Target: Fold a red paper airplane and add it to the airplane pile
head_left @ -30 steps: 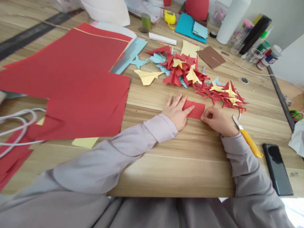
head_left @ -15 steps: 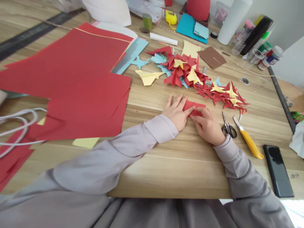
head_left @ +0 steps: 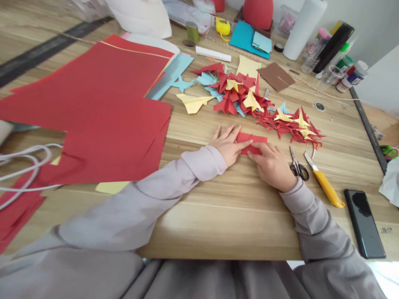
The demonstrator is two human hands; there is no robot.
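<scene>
I see my left hand (head_left: 226, 147) spread, fingertips on the small red paper (head_left: 258, 138); my right hand (head_left: 274, 164) touches its near right part, whether pinching I can't tell. It's probably light, stiff, tearable: best held by 2 edges. It lies near of the folded pile (head_left: 229, 101).

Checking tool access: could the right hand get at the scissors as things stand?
Probably yes: the scissors lie beside the right hand, with nothing visible between, though it's touching the red paper.

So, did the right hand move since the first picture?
Yes: the right hand moved left, away from the yellow cutter, and the black-handled scissors now show between them.
</scene>
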